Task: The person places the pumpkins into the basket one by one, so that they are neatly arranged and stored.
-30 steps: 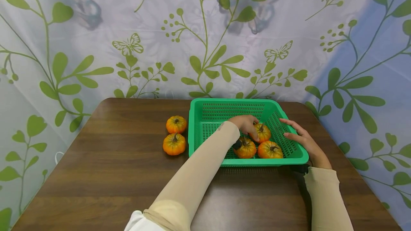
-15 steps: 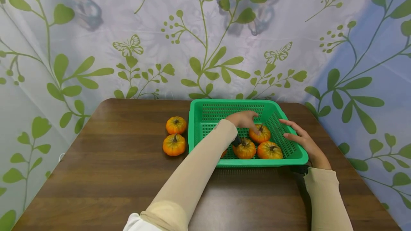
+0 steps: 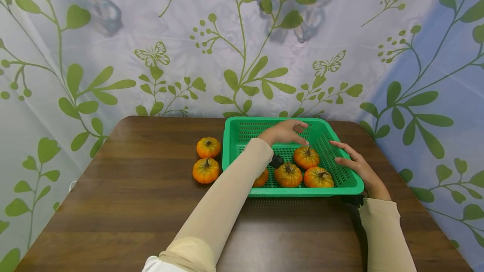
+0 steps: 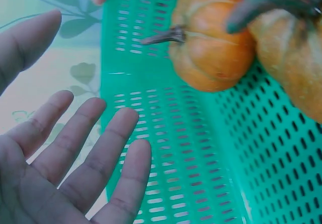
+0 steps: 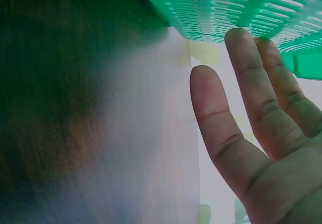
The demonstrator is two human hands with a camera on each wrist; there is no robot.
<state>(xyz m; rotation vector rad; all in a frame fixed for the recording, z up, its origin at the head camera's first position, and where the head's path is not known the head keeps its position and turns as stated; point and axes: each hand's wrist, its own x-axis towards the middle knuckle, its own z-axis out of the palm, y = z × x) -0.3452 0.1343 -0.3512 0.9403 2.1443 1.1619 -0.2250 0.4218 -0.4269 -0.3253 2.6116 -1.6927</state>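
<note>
My left hand [image 3: 285, 132] hovers over the green plastic basket [image 3: 291, 192], its fingers extended and holding nothing. Just below the fingertips sits a small orange pumpkin [image 3: 306, 158] with a dark stem. Two more pumpkins stand in front of it, one at the middle [image 3: 288, 175] and one at the right [image 3: 319, 177]. Another pumpkin [image 3: 261, 178] is partly hidden by my left sleeve. At the basket's right side is my right hand [image 3: 361, 169]; in the right wrist view its nearly straight fingers [image 5: 246, 58] reach up close to the slotted wall [image 5: 226, 7].
Two pumpkins lie on the brown wooden table [image 3: 151, 205] left of the basket, one behind [image 3: 208, 147] and one in front [image 3: 206, 170]. A leaf-and-butterfly patterned cloth [image 3: 181, 53] hangs behind the table.
My left hand has come away from the back pumpkin, moving up and to the left. More of the pumpkin beside my sleeve now shows. My right hand stays in place.
</note>
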